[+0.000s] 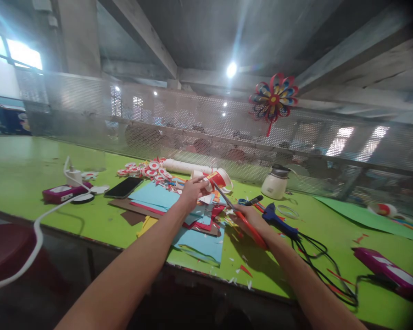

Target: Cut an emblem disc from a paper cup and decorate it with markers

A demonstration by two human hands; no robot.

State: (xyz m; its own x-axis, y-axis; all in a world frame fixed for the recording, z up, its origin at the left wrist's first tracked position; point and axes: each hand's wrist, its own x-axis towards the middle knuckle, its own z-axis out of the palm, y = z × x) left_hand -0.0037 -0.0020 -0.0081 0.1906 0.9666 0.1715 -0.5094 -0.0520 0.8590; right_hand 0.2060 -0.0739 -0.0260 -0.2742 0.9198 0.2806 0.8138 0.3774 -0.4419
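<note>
My left hand [195,191] grips a red and white paper cup [220,179] that lies tilted on its side above the paper pile. In my right hand [248,218] is a pair of scissors [256,231] with orange handles. Their blades point up and left, and the tips reach the cup's side; whether they cut into it I cannot tell. Beneath my left forearm lie light blue paper sheets [151,195] with brown and red sheets under them. Just right of my right hand rests a blue hot glue gun [277,217] with a black cord.
Red and white paper rounds [151,169] are heaped by a white tube [187,167]. A phone [124,187], a purple power strip [65,192], a white pot [275,183], a green sheet [361,215] and another purple power strip [387,268] lie around. Perforated metal panels [199,123] stand behind.
</note>
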